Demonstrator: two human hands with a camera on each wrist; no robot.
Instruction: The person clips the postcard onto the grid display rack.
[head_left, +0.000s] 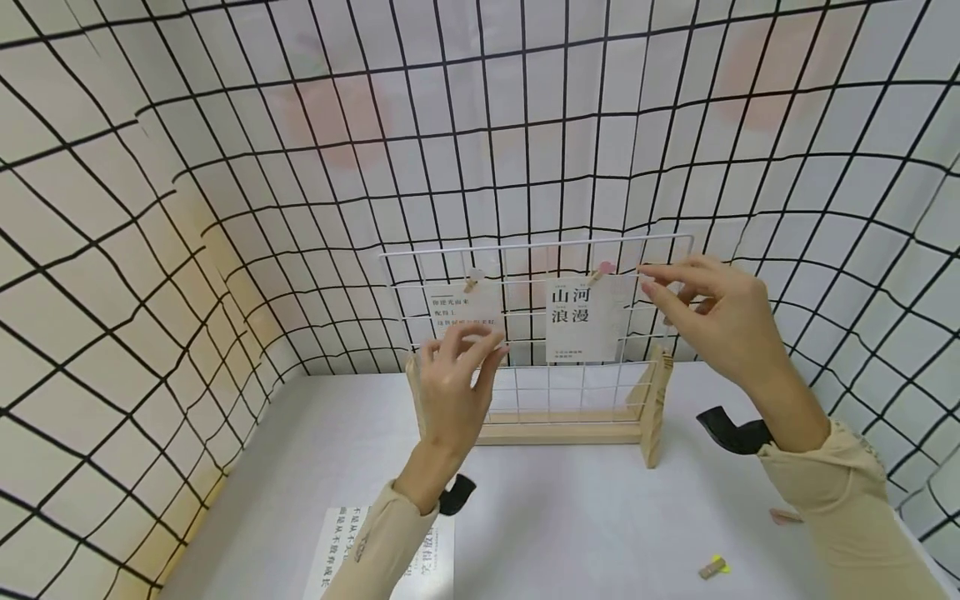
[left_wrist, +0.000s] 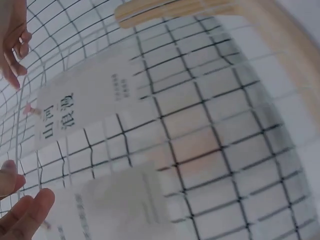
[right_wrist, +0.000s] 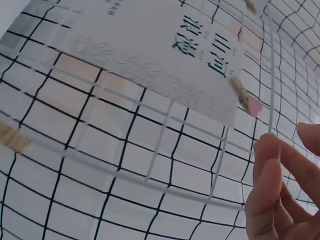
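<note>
A white wire rack (head_left: 517, 383) stands upright in a wooden base (head_left: 562, 434). On it, a small wooden clip with a pink heart (head_left: 606, 267) holds a printed card (head_left: 581, 333). Another clip (head_left: 472, 282) holds the card (head_left: 465, 304) to its left. My right hand (head_left: 708, 308) is beside the rack's upper right corner, thumb apart from the fingers; in the right wrist view a fingertip (right_wrist: 267, 140) is right at the top wire. In front of the left card hovers my left hand (head_left: 455, 387), fingers loosely bent with a gap to the thumb. Neither hand holds anything visible.
A sheet of printed text (head_left: 330, 550) lies at the front left, partly under the left sleeve. Two more clips, one with yellow (head_left: 714, 567) and one pinkish (head_left: 785, 517), rest at the front right. Black grid-patterned walls (head_left: 525, 150) enclose the white table (head_left: 555, 517).
</note>
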